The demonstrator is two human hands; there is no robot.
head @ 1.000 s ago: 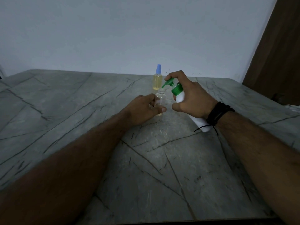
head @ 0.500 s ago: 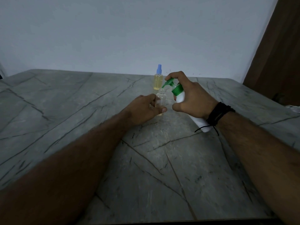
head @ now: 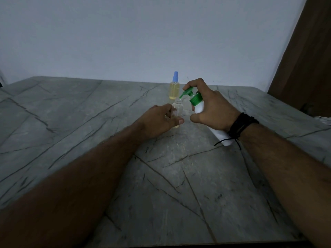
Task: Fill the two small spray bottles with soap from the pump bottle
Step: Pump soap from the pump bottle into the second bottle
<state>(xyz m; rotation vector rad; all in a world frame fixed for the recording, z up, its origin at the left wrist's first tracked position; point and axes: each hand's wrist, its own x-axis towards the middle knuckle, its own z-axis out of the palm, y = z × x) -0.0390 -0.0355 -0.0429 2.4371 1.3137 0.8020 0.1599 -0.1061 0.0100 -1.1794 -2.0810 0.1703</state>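
Beside the capped spray bottle, the left hand covers the lower side of the open small bottle, so its fill level is unclear. The right hand hides the middle of the pump bottle. Both forearms run off the bottom edge.
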